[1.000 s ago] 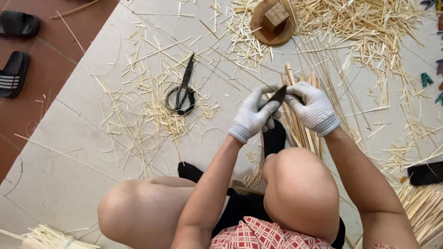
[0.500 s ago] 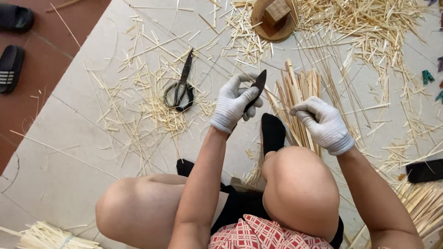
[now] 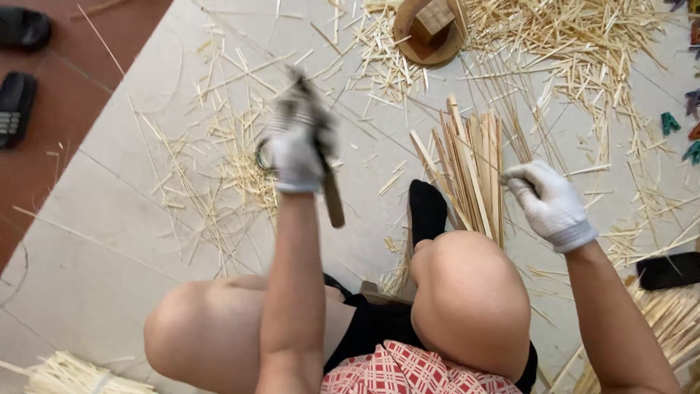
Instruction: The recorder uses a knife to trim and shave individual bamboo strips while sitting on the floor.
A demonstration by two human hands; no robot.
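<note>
While my left hand (image 3: 295,149) stays clamped on the knife (image 3: 329,191), the bamboo slats (image 3: 470,175) run near-to-far just left of my right hand (image 3: 550,204), which pinches one thin strip.

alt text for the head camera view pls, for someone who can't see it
Seen from above, a seated person's gloved left hand grips a wooden-handled tool, blurred, while the gloved right hand pinches a thin strip beside a fan of bamboo slats. Pale splinters litter the grey floor.
</note>
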